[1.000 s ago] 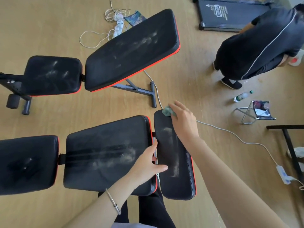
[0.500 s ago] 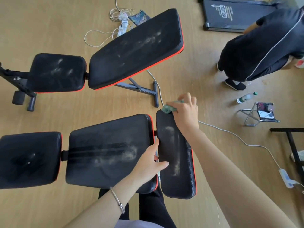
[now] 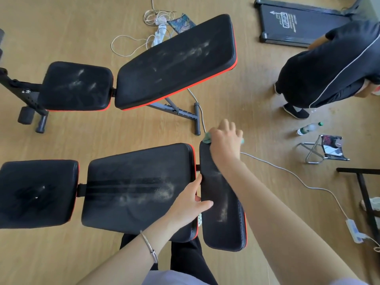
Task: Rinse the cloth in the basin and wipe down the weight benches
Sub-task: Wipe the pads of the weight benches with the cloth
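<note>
Two black weight benches with red trim stand on the wooden floor. The near bench has a dusty middle pad (image 3: 135, 188), a left pad (image 3: 37, 194) and a narrow right pad (image 3: 222, 212). My right hand (image 3: 225, 142) grips a green cloth (image 3: 206, 138) at the far end of the narrow pad; most of the cloth is hidden under the hand. My left hand (image 3: 188, 204) rests at the gap between the middle pad and the narrow pad, thumb lying on the narrow pad. The far bench (image 3: 174, 62) shows white dust smears. No basin is in view.
A person in black (image 3: 329, 68) bends over at the upper right. A plastic bottle (image 3: 309, 128) and a small folding stool (image 3: 324, 150) lie near them. A white cable (image 3: 287, 173) runs to a power strip (image 3: 354, 231). A treadmill (image 3: 298, 23) lies at the back.
My right hand has slid the cloth away from me to the far end of the narrow pad and curled round it. My left hand stayed in place.
</note>
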